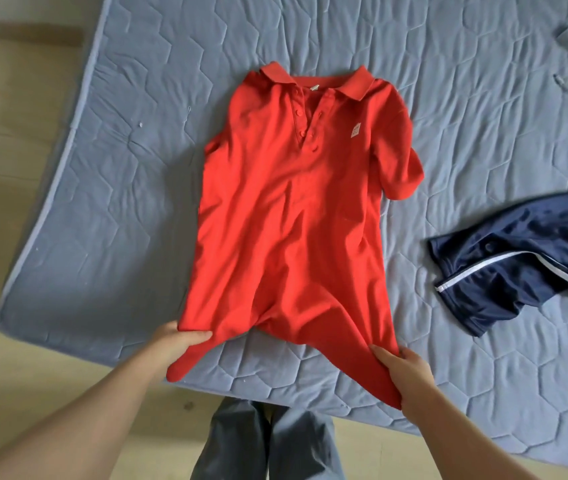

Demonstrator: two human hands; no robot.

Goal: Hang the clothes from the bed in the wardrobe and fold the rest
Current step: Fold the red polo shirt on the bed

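- Lying face-up on the bed point(119, 174), the red polo shirt point(286, 209) looks light, soft, floppy.
- Left hand point(178, 344) and right hand point(405, 372) each pinch a hem corner by the bed's near edge — a sound grip.

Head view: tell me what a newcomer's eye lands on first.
The red polo shirt dominates, spread face up on the blue quilted bed. The left hand and right hand each grip its hem at the near edge. A navy white-striped garment lies crumpled at the right.
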